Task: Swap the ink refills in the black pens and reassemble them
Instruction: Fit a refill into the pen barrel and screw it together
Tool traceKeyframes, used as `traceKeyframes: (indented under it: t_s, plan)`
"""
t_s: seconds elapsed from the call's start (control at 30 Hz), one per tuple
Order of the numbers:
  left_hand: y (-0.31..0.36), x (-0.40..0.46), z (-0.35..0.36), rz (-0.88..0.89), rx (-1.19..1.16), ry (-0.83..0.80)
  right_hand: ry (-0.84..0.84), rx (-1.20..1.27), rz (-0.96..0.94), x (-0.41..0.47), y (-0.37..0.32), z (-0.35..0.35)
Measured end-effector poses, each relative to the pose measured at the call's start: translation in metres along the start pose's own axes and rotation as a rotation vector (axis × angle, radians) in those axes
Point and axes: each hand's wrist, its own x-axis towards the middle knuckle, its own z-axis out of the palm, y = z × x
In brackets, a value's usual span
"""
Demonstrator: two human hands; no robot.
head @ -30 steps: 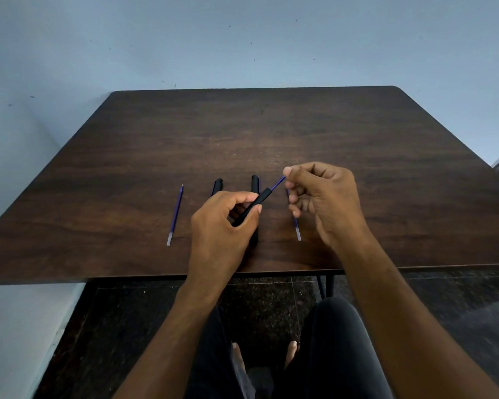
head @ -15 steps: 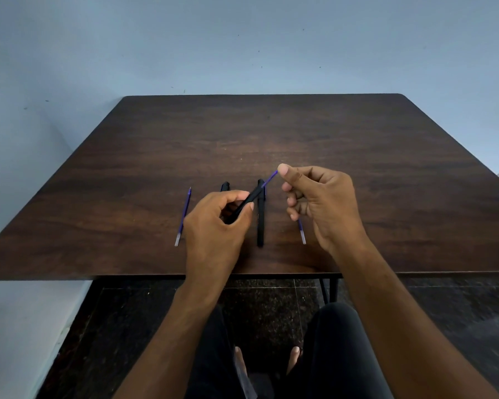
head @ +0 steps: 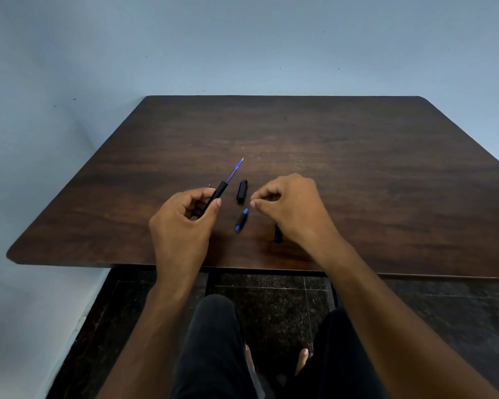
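On the dark wooden desk, the left hand grips a pen barrel with refill protruding; the right hand, pinched empty, hovers beside the tip section. Seat the refill fully before threading.

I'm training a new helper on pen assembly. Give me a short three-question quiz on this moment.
1. True or false: the left hand holds a pen barrel with a refill sticking out.
2. Which lies nearer the person on the table: A) black cap B) blue-tipped piece?
3. What does the right hand hold?

Key: 1 true; 2 B; 3 nothing visible.
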Motion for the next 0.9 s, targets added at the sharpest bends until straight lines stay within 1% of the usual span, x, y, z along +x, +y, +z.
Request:
traceKeyframes:
  t_s: [0.1, 0.13, 0.2, 0.3, 0.43, 0.53, 0.6, 0.67, 0.77, 0.87, 0.9]
  plan:
    - [-0.002, 0.000, -0.004, 0.009, 0.016, -0.003, -0.160, -0.258, -0.040, 0.004, -0.011, 0.006]
    - [-0.003, 0.000, -0.006, 0.010, 0.020, -0.005, -0.181, -0.318, -0.081, 0.003, -0.012, 0.008]
    - [-0.004, 0.000, -0.008, 0.013, 0.031, -0.015, -0.193, -0.370, -0.162, 0.001, -0.011, 0.012]
    - [-0.004, 0.001, -0.010, 0.030, 0.055, -0.035, -0.241, -0.402, -0.218, -0.002, -0.009, 0.016]
    - [-0.005, 0.002, -0.009, 0.045, 0.095, -0.038, -0.229, -0.452, -0.300, 0.000, -0.010, 0.018]
    - [-0.005, 0.003, -0.008, 0.025, 0.087, -0.037, -0.174, -0.457, -0.337, 0.000, -0.007, 0.016]
    - [-0.004, 0.002, -0.006, 0.024, 0.077, -0.042, -0.107, -0.427, -0.346, -0.001, -0.005, 0.012]
    - [-0.004, 0.001, -0.005, 0.037, 0.082, -0.046, -0.046, -0.344, -0.301, -0.001, -0.003, 0.006]
    - [-0.003, 0.001, -0.002, 0.042, 0.094, -0.046, 0.023, -0.094, -0.150, 0.000, 0.001, -0.003]
    - [0.000, 0.000, 0.000, 0.044, 0.095, -0.048, 0.133, 0.127, -0.063, 0.000, 0.010, -0.011]
    - [0.000, 0.000, 0.001, 0.046, 0.093, -0.052, 0.157, 0.248, -0.024, 0.000, 0.013, -0.013]
